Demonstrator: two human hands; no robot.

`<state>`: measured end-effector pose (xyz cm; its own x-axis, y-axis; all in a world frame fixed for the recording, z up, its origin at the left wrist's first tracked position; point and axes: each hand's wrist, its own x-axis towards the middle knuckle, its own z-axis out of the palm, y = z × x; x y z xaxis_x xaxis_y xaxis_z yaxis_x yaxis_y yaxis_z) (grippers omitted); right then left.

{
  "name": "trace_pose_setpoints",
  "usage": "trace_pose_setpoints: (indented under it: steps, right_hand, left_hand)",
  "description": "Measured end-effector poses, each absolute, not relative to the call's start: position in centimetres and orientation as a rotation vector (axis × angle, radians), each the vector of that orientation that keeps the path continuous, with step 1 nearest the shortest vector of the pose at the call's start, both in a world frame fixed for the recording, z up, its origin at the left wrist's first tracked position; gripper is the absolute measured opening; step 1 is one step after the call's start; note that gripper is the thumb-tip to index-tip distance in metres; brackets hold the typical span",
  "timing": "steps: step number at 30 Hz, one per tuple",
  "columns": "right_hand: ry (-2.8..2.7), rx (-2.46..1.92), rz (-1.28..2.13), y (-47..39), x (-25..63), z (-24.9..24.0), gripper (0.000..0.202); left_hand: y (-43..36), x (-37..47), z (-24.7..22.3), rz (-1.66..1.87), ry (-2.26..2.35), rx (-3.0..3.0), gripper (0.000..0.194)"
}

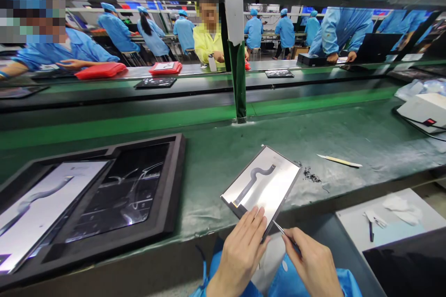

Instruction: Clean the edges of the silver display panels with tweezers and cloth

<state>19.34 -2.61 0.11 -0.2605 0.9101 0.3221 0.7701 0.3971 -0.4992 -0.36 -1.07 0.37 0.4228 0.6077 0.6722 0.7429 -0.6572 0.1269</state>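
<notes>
A tablet-sized display panel (pixel 275 167) lies face down at the front edge of the bench. Its back is silvery, with a dark curved flex cable (pixel 253 180) across it. My left hand (pixel 242 250) lies over the panel's near end, fingers stretched on its back and thumb by the lower right edge, holding it. My right hand (pixel 311 260) pinches metal tweezers (pixel 278 228), whose tip is at the panel's right edge. Whether the tip grips anything is too small to tell. Small black scraps (pixel 311 175) are scattered right of the panel.
Left stands a black foam tray (pixel 176 185) with another panel (pixel 75 181) and a glossy black screen (pixel 128 185). A yellow-handled blade (pixel 339 161) lies to the right. A post (pixel 239 79) rises behind. Co-workers sit beyond the line; a white box (pixel 423 109) stands far right.
</notes>
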Motion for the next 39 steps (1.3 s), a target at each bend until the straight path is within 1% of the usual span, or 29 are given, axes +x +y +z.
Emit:
trace_pose_setpoints:
  steps: [2,4,7,11,14,15,18,20,26,30,39]
  right_hand:
    - [-2.072,-1.441,0.387,-2.6,19.4,0.1,0.025]
    - [-2.005,-1.455,0.531,-2.5,19.4,0.3,0.025]
    - [-1.786,-1.492,0.92,-1.8,19.3,0.7,0.033]
    - [-1.365,-1.461,1.53,-0.6,19.2,0.5,0.051]
    - [-1.195,-1.422,1.734,-0.2,19.2,-0.2,0.056]
    - [-1.166,-1.419,1.76,-0.1,19.2,-0.4,0.056]
    - [-1.097,-1.421,1.829,-0.3,19.3,-0.6,0.056]
    - [-1.056,-1.414,1.867,-0.5,19.3,-0.4,0.056]
    - [-0.943,-1.329,1.937,-1.0,19.4,0.6,0.054]
    - [-0.882,-1.295,1.922,-1.1,19.5,0.9,0.053]
    - [-0.817,-1.278,1.88,-1.3,19.8,2.4,0.053]
  left_hand:
    - [-1.1,-0.4,0.3,-1.058,-1.197,-2.492,0.028]
    - [-1.1,-0.5,0.1,-1.057,-1.206,-2.512,0.029]
    - [-1.1,-0.8,-0.4,-1.048,-1.228,-2.547,0.033]
    - [-1.1,-1.4,-0.9,-0.977,-1.344,-2.595,0.049]
    - [-1.2,-1.8,-1.1,-0.936,-1.452,-2.61,0.054]
    - [-1.3,-1.8,-1.1,-0.932,-1.467,-2.615,0.056]
    - [-1.3,-1.9,-1.1,-0.947,-1.493,-2.619,0.071]
    - [-1.4,-1.8,-1.1,-0.965,-1.503,-2.613,0.078]
    - [-1.3,-1.6,-1.2,-0.96,-1.515,-2.605,0.081]
    - [-1.2,-1.6,-1.0,-0.991,-1.509,-2.608,0.087]
    - [-1.2,-1.6,-0.9,-0.993,-1.523,-2.607,0.086]
